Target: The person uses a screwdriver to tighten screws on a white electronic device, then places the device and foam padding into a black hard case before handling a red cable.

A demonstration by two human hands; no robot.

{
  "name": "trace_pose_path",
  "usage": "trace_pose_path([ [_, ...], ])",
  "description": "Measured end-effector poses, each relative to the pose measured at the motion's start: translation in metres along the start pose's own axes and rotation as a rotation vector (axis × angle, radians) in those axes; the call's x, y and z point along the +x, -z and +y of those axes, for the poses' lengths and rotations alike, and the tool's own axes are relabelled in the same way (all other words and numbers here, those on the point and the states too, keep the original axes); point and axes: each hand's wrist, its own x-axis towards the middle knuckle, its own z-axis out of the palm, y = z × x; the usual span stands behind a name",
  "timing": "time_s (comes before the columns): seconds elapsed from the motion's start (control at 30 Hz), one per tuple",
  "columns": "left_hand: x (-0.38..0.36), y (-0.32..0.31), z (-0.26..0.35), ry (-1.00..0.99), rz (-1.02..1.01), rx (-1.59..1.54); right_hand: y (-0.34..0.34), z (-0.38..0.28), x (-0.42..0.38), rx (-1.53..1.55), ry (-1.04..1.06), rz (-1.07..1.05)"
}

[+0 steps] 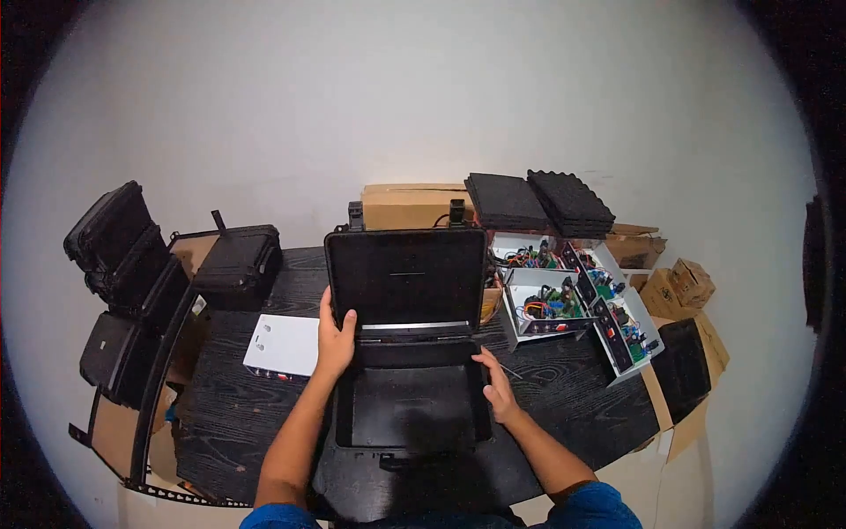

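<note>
A black hard plastic case point(410, 410) lies opened in front of me on the dark wooden table point(238, 414), its bare inside facing up. Its lid point(405, 278) stands raised at the back, with latches along the upper edge. My left hand point(337, 342) grips the lid's lower left edge, thumb on the inner side and fingers behind. At the right rim of the base is my right hand point(500, 388), fingers bent over the edge and thumb lower down. Left of the case sits a white metal box point(280, 344), partly hidden behind my left forearm.
Open white boxes with circuit boards point(551, 304) stand at the right, below black foam sheets point(507, 201). Several closed black cases point(115, 238) are stacked on the left by a metal rack point(154, 406). Cardboard boxes point(683, 286) stand far right, with another carton point(410, 207) behind the lid.
</note>
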Motion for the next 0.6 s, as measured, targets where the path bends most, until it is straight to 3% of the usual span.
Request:
trace_pose_path([
  [0.27, 0.003, 0.000, 0.003, 0.061, -0.055, 0.051, -0.003, -0.004, -0.002, -0.020, -0.016, 0.023],
  [0.37, 0.004, 0.001, 0.001, 0.089, -0.073, -0.013, -0.002, -0.015, 0.002, -0.063, 0.093, 0.124],
  [0.47, 0.002, 0.003, 0.004, 0.086, -0.062, 0.021, 0.009, -0.034, 0.020, 0.052, 0.106, 0.423],
  [0.53, 0.002, 0.003, 0.003, 0.075, -0.052, 0.021, 0.048, -0.043, 0.054, -0.247, 0.263, 0.407],
  [0.6, 0.001, 0.003, 0.001, 0.075, -0.056, 0.011, 0.073, -0.066, 0.102, -0.383, 0.143, 0.406],
])
